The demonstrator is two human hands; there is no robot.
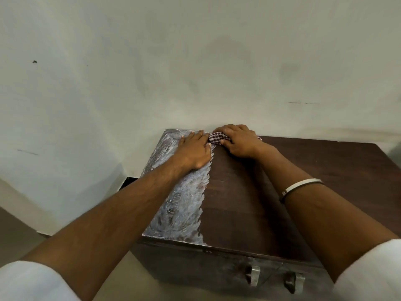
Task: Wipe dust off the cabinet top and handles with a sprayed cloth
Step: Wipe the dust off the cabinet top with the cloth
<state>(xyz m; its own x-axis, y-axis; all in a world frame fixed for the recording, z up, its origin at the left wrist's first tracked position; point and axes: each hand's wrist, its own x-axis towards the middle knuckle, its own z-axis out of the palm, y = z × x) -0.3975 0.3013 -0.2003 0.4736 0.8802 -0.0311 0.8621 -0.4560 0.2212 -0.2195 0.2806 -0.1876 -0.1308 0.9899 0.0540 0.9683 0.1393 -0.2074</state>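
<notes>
your right hand (237, 141) grips the checked cloth (218, 138) at the cabinet top (236, 198) back edge; left hand (193, 149) rests flat, open. drag overlapping strokes into the dusty strip (184, 205).

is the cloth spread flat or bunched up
Bunched up. The checked cloth sits crumpled under the right hand, whose fingers curl round it at the far edge of the cabinet top.
</notes>
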